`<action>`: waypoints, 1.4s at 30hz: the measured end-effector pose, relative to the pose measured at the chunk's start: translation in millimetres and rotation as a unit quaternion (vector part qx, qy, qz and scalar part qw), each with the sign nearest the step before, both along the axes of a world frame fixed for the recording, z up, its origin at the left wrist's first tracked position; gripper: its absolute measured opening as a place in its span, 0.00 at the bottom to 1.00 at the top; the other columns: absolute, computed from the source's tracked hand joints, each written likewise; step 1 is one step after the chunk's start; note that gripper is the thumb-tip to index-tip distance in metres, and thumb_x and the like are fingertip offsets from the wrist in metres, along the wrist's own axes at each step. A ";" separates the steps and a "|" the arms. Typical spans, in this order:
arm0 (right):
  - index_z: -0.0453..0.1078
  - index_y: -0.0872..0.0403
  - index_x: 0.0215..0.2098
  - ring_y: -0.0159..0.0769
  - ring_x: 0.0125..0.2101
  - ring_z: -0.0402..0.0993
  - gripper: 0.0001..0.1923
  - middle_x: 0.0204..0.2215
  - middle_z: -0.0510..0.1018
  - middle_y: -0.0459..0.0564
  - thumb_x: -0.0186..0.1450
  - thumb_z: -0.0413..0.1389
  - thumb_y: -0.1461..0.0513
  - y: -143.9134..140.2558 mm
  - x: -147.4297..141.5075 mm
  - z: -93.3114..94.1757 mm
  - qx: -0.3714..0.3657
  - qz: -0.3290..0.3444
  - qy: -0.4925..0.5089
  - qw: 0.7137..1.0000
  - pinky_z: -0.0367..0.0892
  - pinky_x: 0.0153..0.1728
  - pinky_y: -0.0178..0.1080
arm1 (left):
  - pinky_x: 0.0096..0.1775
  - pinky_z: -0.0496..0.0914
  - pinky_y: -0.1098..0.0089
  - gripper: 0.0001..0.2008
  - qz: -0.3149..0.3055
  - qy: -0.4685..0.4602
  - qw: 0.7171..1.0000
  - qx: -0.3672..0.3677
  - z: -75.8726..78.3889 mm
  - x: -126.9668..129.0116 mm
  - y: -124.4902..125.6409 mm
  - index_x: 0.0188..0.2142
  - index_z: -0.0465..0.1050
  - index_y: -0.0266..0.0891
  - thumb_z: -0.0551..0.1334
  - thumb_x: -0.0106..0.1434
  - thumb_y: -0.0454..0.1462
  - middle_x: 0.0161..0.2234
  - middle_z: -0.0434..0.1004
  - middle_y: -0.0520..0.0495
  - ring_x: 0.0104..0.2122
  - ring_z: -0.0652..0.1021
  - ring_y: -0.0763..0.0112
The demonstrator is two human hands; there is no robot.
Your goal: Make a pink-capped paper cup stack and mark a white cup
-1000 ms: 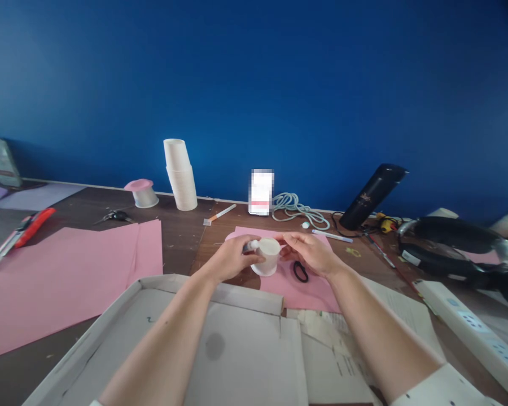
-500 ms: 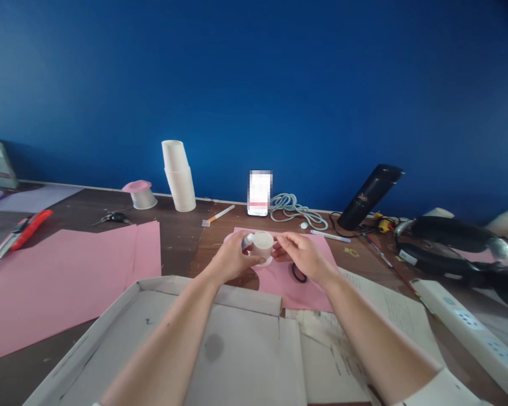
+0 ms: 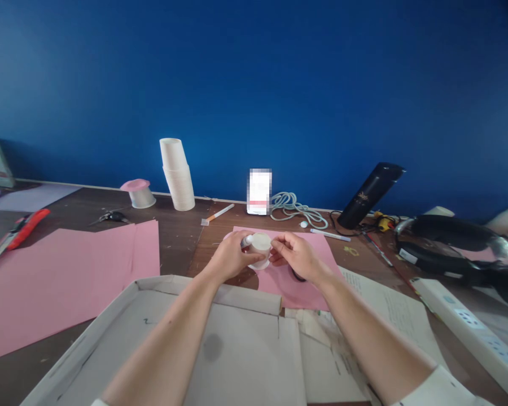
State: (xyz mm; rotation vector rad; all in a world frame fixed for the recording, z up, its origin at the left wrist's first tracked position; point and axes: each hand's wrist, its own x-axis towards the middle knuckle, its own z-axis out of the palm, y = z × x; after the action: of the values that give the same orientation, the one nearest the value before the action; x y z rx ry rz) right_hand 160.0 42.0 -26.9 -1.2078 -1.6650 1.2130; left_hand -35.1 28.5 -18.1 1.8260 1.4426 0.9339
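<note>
Ideally, the left hand [image 3: 232, 256], curled around the upturned cup [image 3: 261, 242] above the pink paper [image 3: 275, 287] with a tube [image 3: 246, 241] tucked alongside, should brace it without denting, while the right hand [image 3: 295, 254], bunched beside the cup's top, whether pinching anything I cannot tell, should press only lightly.
</note>
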 end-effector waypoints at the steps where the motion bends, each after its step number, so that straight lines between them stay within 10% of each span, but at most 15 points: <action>1: 0.66 0.53 0.35 0.34 0.29 0.78 0.15 0.29 0.76 0.47 0.62 0.55 0.51 0.0 0.2 -0.2 -0.002 0.003 0.003 1.000 0.76 0.31 0.40 | 0.36 0.66 0.68 0.23 -0.001 0.001 1.000 0.001 0.3 -0.1 -0.3 0.42 0.73 0.40 0.67 0.47 0.45 0.36 0.76 0.46 0.35 0.74 0.64; 24: 0.67 0.54 0.32 0.34 0.28 0.77 0.13 0.26 0.77 0.46 0.60 0.57 0.52 -2.1 1.1 4.5 -0.020 0.009 0.009 1.000 0.75 0.34 0.40 | 0.37 0.66 0.68 0.19 -0.019 0.003 1.000 0.010 0.9 -2.5 -0.6 0.39 0.74 0.40 0.67 0.48 0.44 0.35 0.77 0.48 0.35 0.74 0.64; 42: 0.67 0.49 0.34 0.35 0.28 0.74 0.08 0.27 0.77 0.45 0.66 0.48 0.57 -5.7 8.4 9.2 0.230 -0.080 -0.190 0.951 0.66 0.30 0.36 | 0.36 0.65 0.68 0.20 -0.025 0.016 0.999 0.011 -1.5 -4.1 0.0 0.42 0.74 0.42 0.66 0.49 0.44 0.36 0.76 0.48 0.35 0.74 0.64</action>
State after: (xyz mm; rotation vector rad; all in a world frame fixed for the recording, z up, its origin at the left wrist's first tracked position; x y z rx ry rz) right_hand 168.3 36.3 -17.8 -1.2930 -1.9418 0.4650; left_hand -39.3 28.5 -19.6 1.8921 1.4041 0.9027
